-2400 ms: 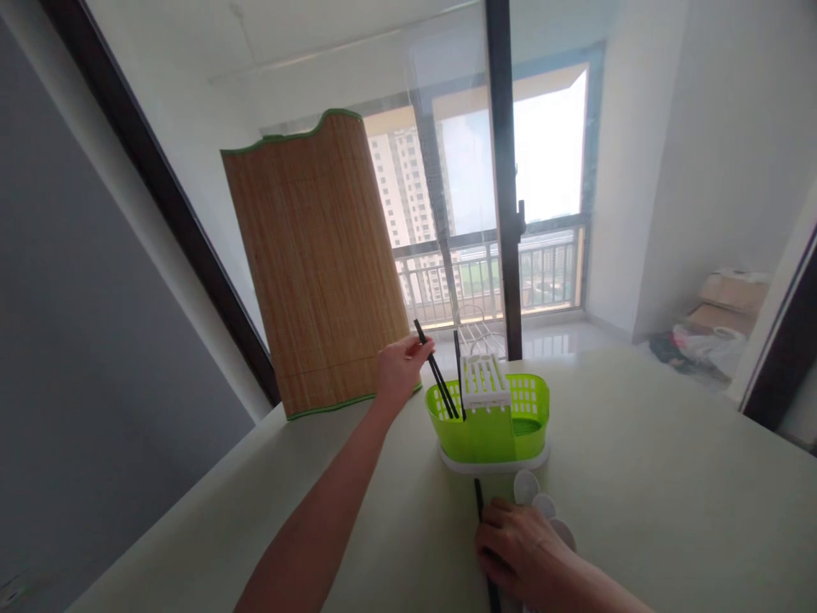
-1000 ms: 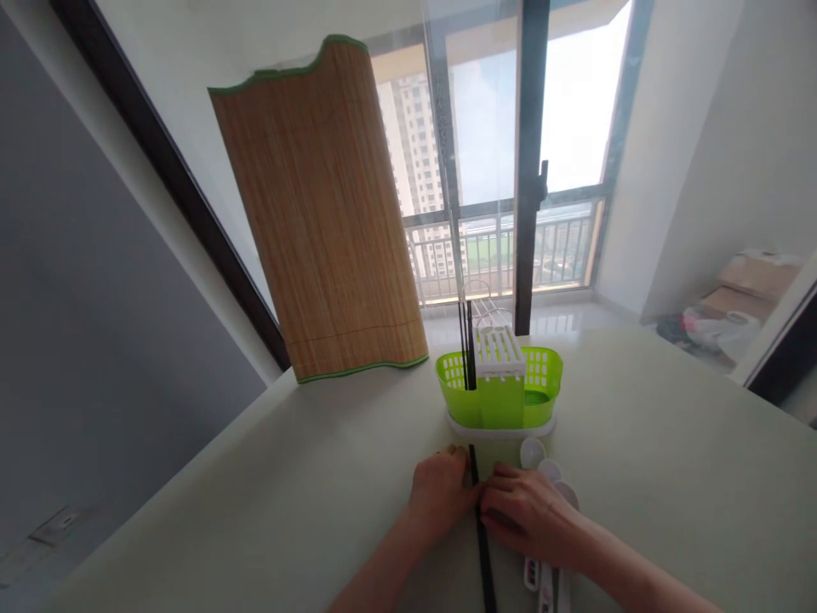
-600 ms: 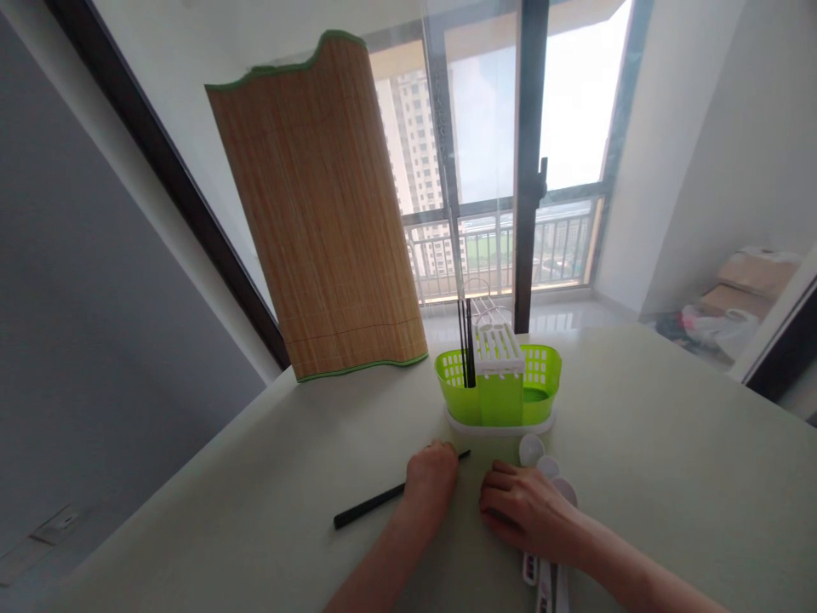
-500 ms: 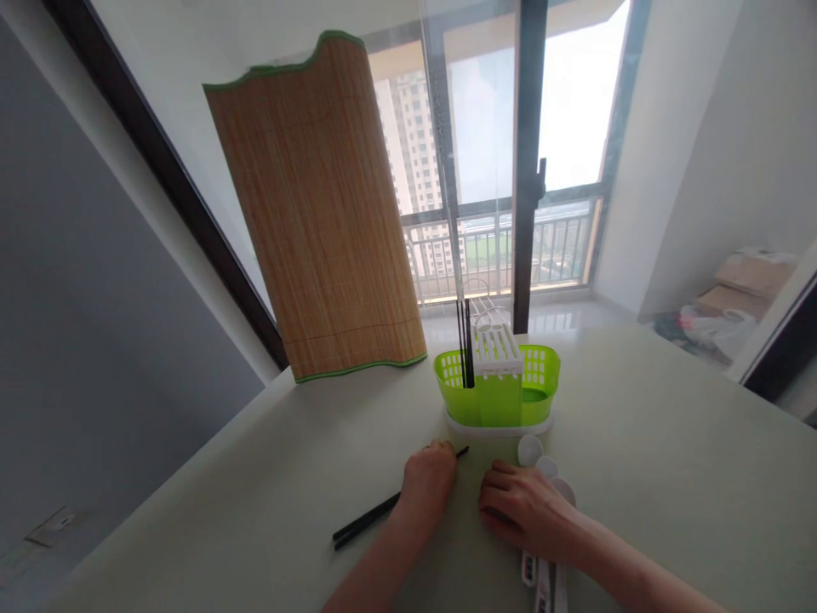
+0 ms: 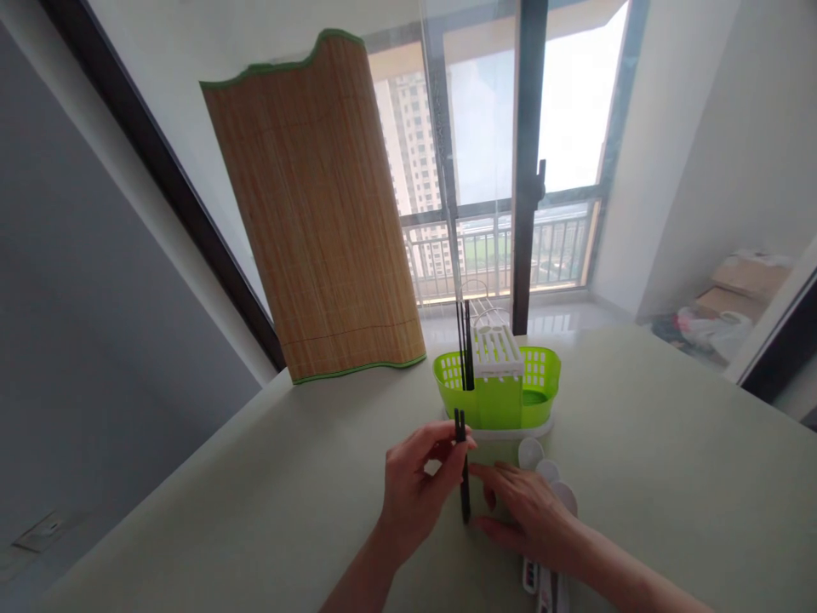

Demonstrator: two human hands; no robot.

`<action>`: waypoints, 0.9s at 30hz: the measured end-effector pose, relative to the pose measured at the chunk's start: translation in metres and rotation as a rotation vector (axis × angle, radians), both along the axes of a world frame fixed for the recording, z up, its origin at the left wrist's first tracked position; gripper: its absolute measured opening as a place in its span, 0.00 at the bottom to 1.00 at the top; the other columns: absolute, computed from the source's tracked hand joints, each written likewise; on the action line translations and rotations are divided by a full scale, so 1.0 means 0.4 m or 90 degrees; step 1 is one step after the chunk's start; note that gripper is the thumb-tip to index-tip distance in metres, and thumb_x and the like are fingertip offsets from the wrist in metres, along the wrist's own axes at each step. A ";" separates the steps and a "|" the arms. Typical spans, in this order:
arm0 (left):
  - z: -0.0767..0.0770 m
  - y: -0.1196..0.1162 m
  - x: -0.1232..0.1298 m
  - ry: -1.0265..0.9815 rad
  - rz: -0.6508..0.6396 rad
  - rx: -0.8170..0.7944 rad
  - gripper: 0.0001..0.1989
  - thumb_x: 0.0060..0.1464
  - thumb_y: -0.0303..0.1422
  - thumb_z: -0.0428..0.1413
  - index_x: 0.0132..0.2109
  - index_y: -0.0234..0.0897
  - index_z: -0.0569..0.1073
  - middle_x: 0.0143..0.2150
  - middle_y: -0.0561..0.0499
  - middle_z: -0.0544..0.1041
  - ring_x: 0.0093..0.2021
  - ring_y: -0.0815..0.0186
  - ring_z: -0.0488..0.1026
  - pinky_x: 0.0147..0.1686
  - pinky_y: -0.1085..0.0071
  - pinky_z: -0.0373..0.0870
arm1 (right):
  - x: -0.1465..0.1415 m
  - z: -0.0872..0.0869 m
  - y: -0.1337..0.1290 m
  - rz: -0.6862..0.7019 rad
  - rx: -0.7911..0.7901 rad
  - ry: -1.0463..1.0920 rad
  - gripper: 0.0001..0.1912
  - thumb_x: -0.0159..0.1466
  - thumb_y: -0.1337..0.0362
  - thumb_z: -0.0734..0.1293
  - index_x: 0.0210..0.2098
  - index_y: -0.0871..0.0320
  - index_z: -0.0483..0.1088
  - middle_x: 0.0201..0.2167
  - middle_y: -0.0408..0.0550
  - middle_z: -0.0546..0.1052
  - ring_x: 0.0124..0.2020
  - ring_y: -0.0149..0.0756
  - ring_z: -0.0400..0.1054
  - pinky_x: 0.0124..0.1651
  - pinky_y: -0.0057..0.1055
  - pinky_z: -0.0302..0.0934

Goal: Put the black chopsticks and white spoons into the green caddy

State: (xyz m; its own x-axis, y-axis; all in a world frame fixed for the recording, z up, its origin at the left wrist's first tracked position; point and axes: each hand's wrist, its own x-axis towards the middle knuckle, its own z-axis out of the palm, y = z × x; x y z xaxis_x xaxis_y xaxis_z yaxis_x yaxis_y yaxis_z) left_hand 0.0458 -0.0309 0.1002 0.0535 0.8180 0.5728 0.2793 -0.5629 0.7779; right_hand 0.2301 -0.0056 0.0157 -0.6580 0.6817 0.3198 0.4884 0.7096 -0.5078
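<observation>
On the near side of the lime-green cutlery basket (image 5: pixel 499 405), a pair of black chopsticks (image 5: pixel 465 496) is between the two hands, almost in line with the basket's left part. Its long axis looks close to upright, the upper ends towards the basket's base; whether the lower ends touch the white table (image 5: pixel 255 511) I cannot tell. The left hand (image 5: pixel 414 484) is the one that has it, thumb and fingers pinched together on the upper portion.

The right hand (image 5: pixel 533 511), also nearer than the basket but further right, has thumb and forefinger parted, nothing seen between them. Its forefinger points at the chopsticks, just beside them or touching; the view does not settle which. White measuring spoons (image 5: pixel 530 452) lie partly beneath this hand, bowls towards the basket, printed handles running away from it.

In the basket's left compartment more black chopsticks (image 5: pixel 470 349) stand upright, right beside a white slotted rack (image 5: pixel 496 351) over its middle; the basket sits on a white base tray (image 5: pixel 542 423). Behind and left of the basket stands a curled bamboo mat (image 5: pixel 319 221), green-edged. Beyond the basket, glass doors (image 5: pixel 482 128) give onto a railed balcony.
</observation>
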 end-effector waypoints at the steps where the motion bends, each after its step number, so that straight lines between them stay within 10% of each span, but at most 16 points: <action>1: -0.002 -0.004 0.005 -0.053 -0.018 -0.021 0.06 0.58 0.31 0.55 0.42 0.40 0.74 0.34 0.54 0.78 0.24 0.74 0.72 0.25 0.78 0.73 | -0.002 -0.001 -0.001 0.007 0.001 0.001 0.23 0.61 0.61 0.67 0.55 0.55 0.62 0.35 0.44 0.74 0.37 0.39 0.67 0.37 0.31 0.53; 9: -0.029 0.002 0.022 -0.180 -0.058 -0.093 0.05 0.57 0.33 0.57 0.40 0.38 0.75 0.32 0.54 0.77 0.21 0.76 0.70 0.22 0.79 0.72 | -0.013 -0.023 0.005 0.002 0.024 -0.032 0.04 0.63 0.65 0.65 0.31 0.57 0.66 0.31 0.44 0.72 0.32 0.36 0.66 0.33 0.29 0.50; 27: -0.071 0.015 0.017 0.148 -0.035 -0.047 0.06 0.54 0.29 0.58 0.38 0.41 0.79 0.34 0.52 0.79 0.33 0.69 0.75 0.31 0.77 0.73 | -0.007 -0.047 0.021 -0.014 0.037 -0.057 0.03 0.61 0.65 0.64 0.33 0.57 0.68 0.35 0.49 0.75 0.38 0.40 0.68 0.39 0.31 0.58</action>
State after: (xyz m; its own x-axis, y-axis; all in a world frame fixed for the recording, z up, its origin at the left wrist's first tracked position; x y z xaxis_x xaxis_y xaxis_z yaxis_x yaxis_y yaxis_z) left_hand 0.0524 -0.0250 0.0719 0.2228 0.8491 0.4790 0.4267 -0.5267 0.7352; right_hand 0.2271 0.0029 -0.0033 -0.6703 0.6786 0.3002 0.5464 0.7251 -0.4192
